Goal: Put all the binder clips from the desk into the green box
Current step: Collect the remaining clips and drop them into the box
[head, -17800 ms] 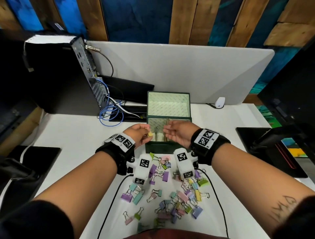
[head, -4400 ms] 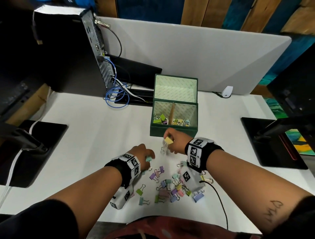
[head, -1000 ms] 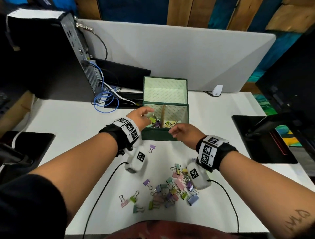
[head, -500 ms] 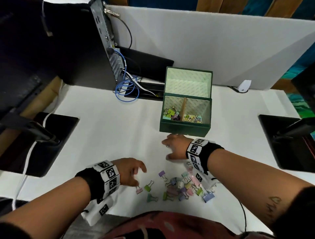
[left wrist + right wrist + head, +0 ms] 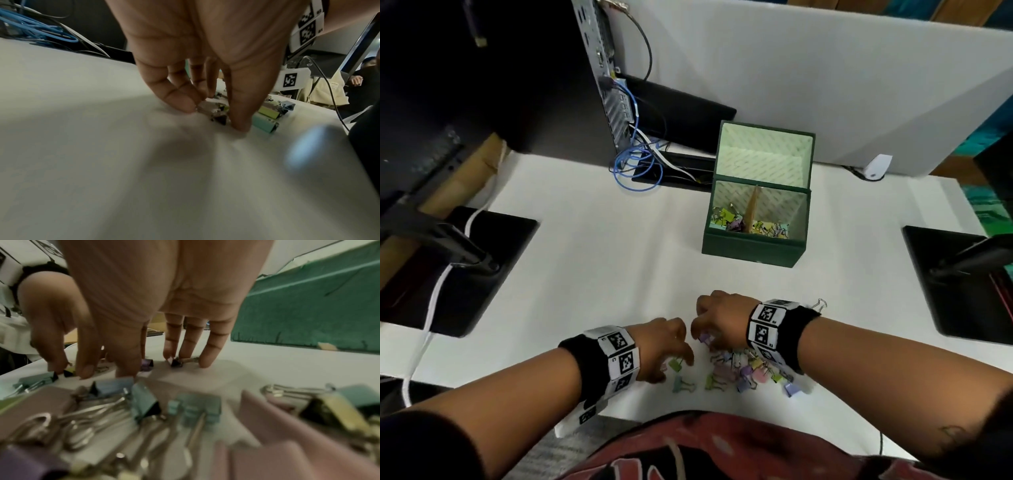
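Note:
The green box [image 5: 753, 245] stands open mid-desk, with binder clips [image 5: 751, 226] in both compartments. A pile of pastel binder clips [image 5: 744, 371] lies at the desk's near edge. My left hand [image 5: 681, 356] is down at the pile's left end. In the left wrist view the left hand [image 5: 214, 116] pinches a yellow-green clip [image 5: 221, 119] between thumb and forefinger on the desk. My right hand [image 5: 149, 364] reaches down with straight fingers. Its fingertips [image 5: 207, 361] touch a pink clip [image 5: 176, 362], and a purple clip [image 5: 147, 365] lies beside its thumb.
Black monitor bases stand at the left [image 5: 458, 270] and the right [image 5: 959, 284]. A computer case [image 5: 606, 78] with blue cables [image 5: 635, 168] sits behind the box on the left. A white divider [image 5: 808, 78] closes off the back.
Both hands have come back from the box to the pile. Since half a second ago the left hand closed on a clip and the right hand moved onto clips beside it.

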The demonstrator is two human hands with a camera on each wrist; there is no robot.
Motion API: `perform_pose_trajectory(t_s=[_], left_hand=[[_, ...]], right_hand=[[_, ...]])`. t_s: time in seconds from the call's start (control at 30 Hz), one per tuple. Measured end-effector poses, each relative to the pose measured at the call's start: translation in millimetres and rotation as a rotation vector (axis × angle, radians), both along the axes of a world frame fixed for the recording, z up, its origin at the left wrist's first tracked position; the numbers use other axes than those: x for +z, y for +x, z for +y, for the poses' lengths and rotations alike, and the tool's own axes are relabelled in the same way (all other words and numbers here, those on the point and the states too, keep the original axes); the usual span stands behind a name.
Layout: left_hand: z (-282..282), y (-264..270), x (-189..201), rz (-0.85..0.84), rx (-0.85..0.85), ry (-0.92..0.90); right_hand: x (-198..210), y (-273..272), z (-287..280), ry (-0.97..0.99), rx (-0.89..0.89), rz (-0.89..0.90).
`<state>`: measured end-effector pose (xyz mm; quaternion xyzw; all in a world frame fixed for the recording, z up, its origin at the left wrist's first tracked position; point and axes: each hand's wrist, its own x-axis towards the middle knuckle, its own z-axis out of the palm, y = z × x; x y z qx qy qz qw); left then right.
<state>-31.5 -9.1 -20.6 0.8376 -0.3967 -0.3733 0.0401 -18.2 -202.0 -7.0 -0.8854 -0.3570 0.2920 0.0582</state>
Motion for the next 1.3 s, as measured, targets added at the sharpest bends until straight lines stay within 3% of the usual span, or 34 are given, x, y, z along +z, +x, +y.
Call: perform_pose_trajectory(t_s=[0.53, 0.7, 0.9, 1.1, 1.3], left_hand=[[-17, 26, -9, -0.118, 0.071, -0.007], [-11, 34, -10, -0.111, 0.217, -0.121], [-13, 53, 15, -0.114, 0.443, -0.317], [-35, 74, 45, 0.059, 0.797, -0.597], [-86, 97, 75, 0.156, 0.931, -0.812]], right_hand=[[-1, 11, -23, -0.028, -0.388, 0.109], [2, 17, -36, -0.017, -0.538, 0.147], [36, 31, -54, 0.267, -0.864, 0.153], [73, 62, -84, 0.696, -1.259, 0.015], [66, 62, -103, 0.717, -1.371, -0.135]])
